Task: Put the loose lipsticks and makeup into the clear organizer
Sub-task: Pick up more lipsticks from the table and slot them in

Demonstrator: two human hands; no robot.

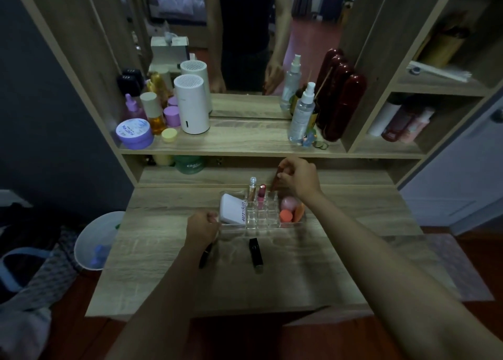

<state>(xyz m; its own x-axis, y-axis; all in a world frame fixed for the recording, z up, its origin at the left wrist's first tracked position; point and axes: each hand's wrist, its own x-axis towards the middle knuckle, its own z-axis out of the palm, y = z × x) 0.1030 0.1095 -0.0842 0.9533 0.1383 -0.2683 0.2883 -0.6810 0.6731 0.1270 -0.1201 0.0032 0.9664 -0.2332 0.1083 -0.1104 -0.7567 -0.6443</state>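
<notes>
The clear organizer (pixel 261 225) sits on the wooden desk. A white compact (pixel 232 208) lies in its left bay, two upright lipsticks (pixel 257 193) stand in its back slots, and pink and orange sponges (pixel 290 210) fill its right bay. My right hand (pixel 298 178) holds a dark red lipstick (pixel 275 181) tilted over the back right slots. My left hand (pixel 201 227) grips the organizer's left edge. A black lipstick (pixel 256 252) lies on the desk in front of the organizer. Another dark tube (pixel 205 255) lies partly hidden under my left wrist.
A raised shelf (pixel 245 142) behind holds jars, bottles, a white cylinder (pixel 192 105) and a spray bottle (pixel 302 114). A mirror stands above it. A green jar (pixel 189 164) sits under the shelf. A white bin (pixel 98 240) stands left of the desk.
</notes>
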